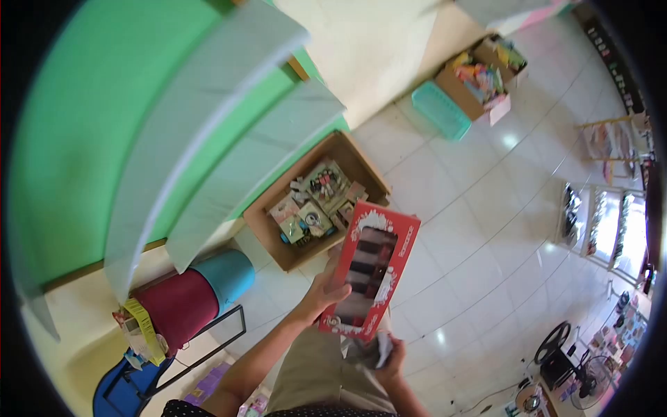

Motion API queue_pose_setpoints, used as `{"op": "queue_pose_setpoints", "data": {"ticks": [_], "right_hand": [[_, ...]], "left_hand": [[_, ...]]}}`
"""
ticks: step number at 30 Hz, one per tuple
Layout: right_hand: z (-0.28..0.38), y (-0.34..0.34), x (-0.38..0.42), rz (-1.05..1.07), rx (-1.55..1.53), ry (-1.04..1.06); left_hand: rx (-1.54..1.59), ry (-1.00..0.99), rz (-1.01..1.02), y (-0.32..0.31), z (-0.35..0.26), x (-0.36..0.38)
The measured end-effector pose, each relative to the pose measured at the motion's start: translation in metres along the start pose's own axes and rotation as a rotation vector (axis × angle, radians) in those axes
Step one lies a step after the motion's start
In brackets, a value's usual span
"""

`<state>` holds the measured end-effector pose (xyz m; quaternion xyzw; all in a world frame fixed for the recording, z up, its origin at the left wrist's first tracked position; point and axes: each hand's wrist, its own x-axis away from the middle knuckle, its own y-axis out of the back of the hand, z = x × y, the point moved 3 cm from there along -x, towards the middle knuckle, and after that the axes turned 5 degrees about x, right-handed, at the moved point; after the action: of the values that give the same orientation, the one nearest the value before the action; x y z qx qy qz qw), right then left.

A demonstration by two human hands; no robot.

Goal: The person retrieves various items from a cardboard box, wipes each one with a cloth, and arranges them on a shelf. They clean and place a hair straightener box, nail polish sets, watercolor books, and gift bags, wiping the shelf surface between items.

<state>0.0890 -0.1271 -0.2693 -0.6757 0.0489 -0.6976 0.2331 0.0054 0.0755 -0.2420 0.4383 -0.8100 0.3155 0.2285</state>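
Observation:
My left hand [325,293] grips a red cardboard box [398,258] by its left side, thumb across the front. The box is tilted, with a clear window showing several dark-capped items inside, too small to name surely. Just below its lower end, my right hand [394,361] is closed on a grey cloth [369,352], which hangs near the box's bottom edge. Beyond the red box, an open cardboard carton [276,256] on the floor holds several small packages and cosmetic-looking items. The red box covers part of the carton's near right corner.
Grey shelves [257,139] line the green wall at left. Below them lie a maroon bin [177,306] and a teal bin [226,278]. A turquoise basket [441,111] and a filled carton [458,90] stand far off on the tiles. A fan [592,382] is at lower right.

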Motion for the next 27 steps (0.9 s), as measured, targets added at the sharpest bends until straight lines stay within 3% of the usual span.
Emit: {"op": "queue_pose_setpoints", "data": {"ticks": [5,7,10,12,13,15,17,21,23,27], "right_hand": [[0.092,-0.039,0.051,0.105,-0.014,0.285],[0.113,-0.086,0.086,0.247,0.042,0.260],[0.127,-0.149,0.134,0.349,0.137,0.392],[0.132,-0.196,0.187,0.558,0.492,0.869],[0.120,-0.207,0.196,0.609,0.527,0.861],[0.090,-0.228,0.223,0.900,1.010,1.356],[0.054,-0.254,0.239,1.511,1.549,1.606],[0.022,-0.283,0.255,1.686,1.918,1.782],[0.019,-0.308,0.258,1.495,1.869,1.872],[0.016,-0.336,0.267,1.412,1.876,2.018]], "left_hand": [[0.198,-0.168,0.063,-0.027,-0.059,0.088],[0.393,-0.202,0.038,-0.028,-0.073,0.120],[0.351,-0.399,-0.050,-0.022,-0.089,0.154],[0.286,-0.471,-0.152,-0.033,-0.100,0.176],[0.307,-0.519,-0.182,-0.035,-0.107,0.188],[0.384,-0.581,-0.185,-0.042,-0.116,0.207],[0.428,-0.685,-0.228,-0.043,-0.121,0.224],[0.552,-0.806,-0.320,-0.035,-0.117,0.248],[0.522,-0.897,-0.302,-0.039,-0.123,0.258],[0.473,-0.949,-0.327,-0.042,-0.125,0.258]]}}
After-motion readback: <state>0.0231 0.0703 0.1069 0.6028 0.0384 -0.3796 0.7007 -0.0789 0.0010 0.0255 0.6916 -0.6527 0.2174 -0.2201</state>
